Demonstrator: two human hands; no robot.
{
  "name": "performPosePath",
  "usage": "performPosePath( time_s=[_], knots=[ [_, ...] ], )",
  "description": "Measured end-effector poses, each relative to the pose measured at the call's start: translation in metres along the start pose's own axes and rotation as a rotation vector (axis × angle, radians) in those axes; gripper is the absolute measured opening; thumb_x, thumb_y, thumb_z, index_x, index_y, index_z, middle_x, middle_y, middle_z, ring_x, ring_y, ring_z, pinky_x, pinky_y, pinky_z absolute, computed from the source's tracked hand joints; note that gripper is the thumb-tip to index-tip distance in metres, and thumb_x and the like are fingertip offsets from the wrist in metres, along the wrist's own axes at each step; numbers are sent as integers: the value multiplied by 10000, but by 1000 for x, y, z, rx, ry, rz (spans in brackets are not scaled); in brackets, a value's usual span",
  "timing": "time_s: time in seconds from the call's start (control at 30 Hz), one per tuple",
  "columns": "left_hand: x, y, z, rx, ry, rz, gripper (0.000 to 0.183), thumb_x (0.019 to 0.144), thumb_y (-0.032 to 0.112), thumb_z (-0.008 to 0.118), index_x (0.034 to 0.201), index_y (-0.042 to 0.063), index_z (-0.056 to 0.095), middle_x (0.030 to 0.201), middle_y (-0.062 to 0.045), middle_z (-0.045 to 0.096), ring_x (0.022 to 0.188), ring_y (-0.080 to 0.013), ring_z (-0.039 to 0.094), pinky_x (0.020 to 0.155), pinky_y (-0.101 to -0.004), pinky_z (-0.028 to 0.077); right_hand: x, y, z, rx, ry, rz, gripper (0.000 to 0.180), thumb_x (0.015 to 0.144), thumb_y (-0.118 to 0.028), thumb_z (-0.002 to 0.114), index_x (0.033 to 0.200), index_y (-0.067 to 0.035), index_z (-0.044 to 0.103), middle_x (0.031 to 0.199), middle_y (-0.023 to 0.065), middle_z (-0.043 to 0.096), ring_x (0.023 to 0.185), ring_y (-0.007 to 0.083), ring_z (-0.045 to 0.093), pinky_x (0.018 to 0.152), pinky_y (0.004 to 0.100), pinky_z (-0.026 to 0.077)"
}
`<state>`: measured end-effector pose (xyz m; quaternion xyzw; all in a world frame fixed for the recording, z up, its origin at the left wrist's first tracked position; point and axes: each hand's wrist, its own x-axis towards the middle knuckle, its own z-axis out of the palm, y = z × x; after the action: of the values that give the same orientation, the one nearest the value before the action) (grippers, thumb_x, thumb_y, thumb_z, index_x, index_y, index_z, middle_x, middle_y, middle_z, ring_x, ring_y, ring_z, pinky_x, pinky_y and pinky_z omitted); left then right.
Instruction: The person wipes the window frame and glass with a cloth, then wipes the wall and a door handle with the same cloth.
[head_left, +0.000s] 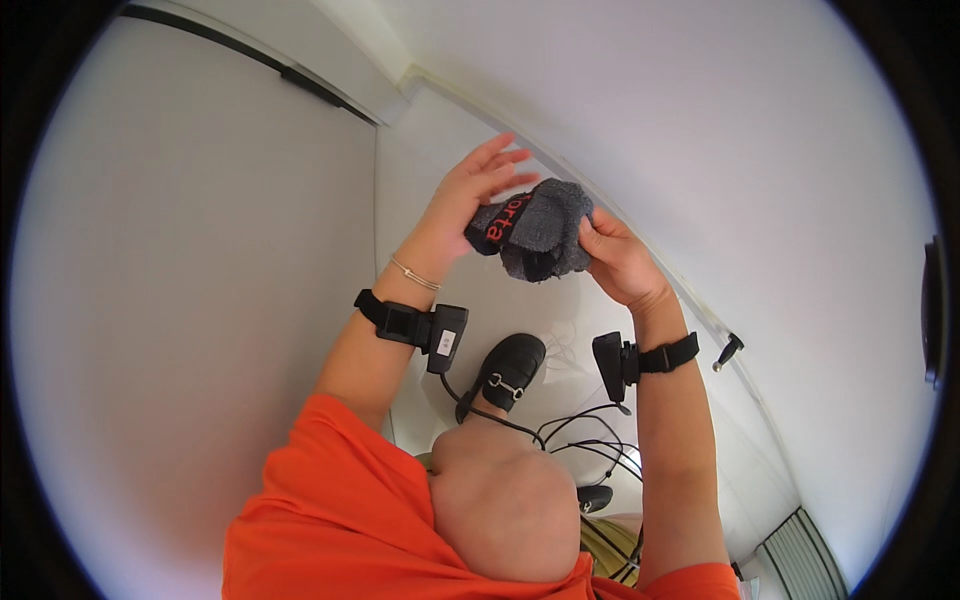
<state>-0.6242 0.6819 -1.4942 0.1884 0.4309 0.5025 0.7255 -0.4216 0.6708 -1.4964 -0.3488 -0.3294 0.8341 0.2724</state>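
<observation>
A bunched dark grey terry cloth (551, 225) with a black band and red lettering is held up in front of me. My right hand (619, 251) grips its right side, thumb on the near face. At the left end of the cloth is my left hand (476, 191), its fingers stretched out and spread, slightly blurred. The heel of that palm lies against or just beside the band; its thumb is hard to make out. A dark fold opens at the bottom of the cloth.
Black devices are strapped to my left wrist (412, 326) and right wrist (637, 360), trailing black cables (585, 442) past my knee. Below is a black shoe (514, 371) on the pale floor. A grey panel (195, 262) stands left, a white wall (712, 150) right. A small black handle (729, 351) sticks out at right.
</observation>
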Motion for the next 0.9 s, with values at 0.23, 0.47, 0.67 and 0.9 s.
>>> performPosePath(
  time_s=[0.23, 0.47, 0.67, 0.9],
  knots=[
    [-7, -13, -10, -68, -315, -244, 378, 886, 221, 561, 1173, -12, 482, 1093, -105, 572, 1008, -189, 570, 847, -308, 490, 12, -9, 16, -38, 154, -33, 342, 935, -282, 477, 1175, -41, 505, 1002, 21, 583, 919, 92, 525, 813, 246, 420],
    [-11, -10, -14, -474, -294, -255, 540, 750, 122, 484, 1222, -126, 398, 1297, -201, 443, 1142, -304, 496, 995, -391, 386, 7, 2, -2, 31, 266, -39, 238, 861, -143, 570, 1066, -43, 504, 946, 26, 566, 795, 87, 523, 613, 233, 425],
    [-13, -13, -12, -516, -369, -222, 639, 581, 54, 438, 1187, -146, 430, 1251, -200, 487, 1103, -316, 518, 978, -380, 403, 19, 17, 6, -68, 406, -268, 264, 809, 8, 597, 1048, -62, 507, 974, 33, 564, 787, 71, 519, 559, 211, 405],
    [-4, -30, -42, -505, -253, -313, 565, 618, 77, 443, 1143, -128, 476, 1106, -206, 575, 985, -319, 575, 913, -380, 450, 33, 20, 27, -100, 475, -342, 239, 849, 8, 553, 1054, -62, 453, 977, 33, 552, 846, 90, 526, 666, 211, 446]
  ],
)
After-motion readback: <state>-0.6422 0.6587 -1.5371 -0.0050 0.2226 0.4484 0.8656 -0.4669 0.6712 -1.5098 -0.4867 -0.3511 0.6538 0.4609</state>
